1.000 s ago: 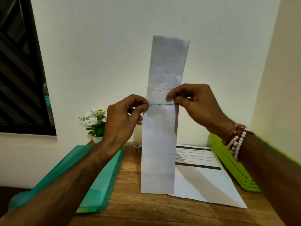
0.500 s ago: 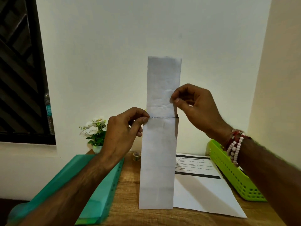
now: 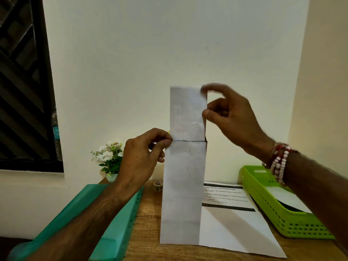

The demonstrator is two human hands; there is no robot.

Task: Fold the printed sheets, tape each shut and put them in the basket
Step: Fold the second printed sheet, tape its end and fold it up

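Firstly, at far left, a dark window (image 3: 22, 81) is set in the wall. Below it, a teal plastic tray (image 3: 116, 232) lies at the left edge of the wooden table (image 3: 148, 219), with a small pot of white flowers (image 3: 110, 157) behind it. The left hand (image 3: 143, 159) pinches the left edge of the folded sheet (image 3: 183, 194) between thumb and forefinger, level with a horizontal crease; the other fingers are curled. The folded sheet stands upright as a tall narrow strip over the table centre, apart from the basket. A tape roll (image 3: 157, 185) sits on the table just left of the strip. The right hand (image 3: 231, 117) grips the strip's right edge above the crease, thumb on the near face; its forefinger is blurred near the top corner. A flat printed sheet (image 3: 231, 223) lies behind the strip. At right, the green basket (image 3: 273, 213) contains white paper (image 3: 282, 194). Beaded bracelets (image 3: 278, 162) circle the right wrist.
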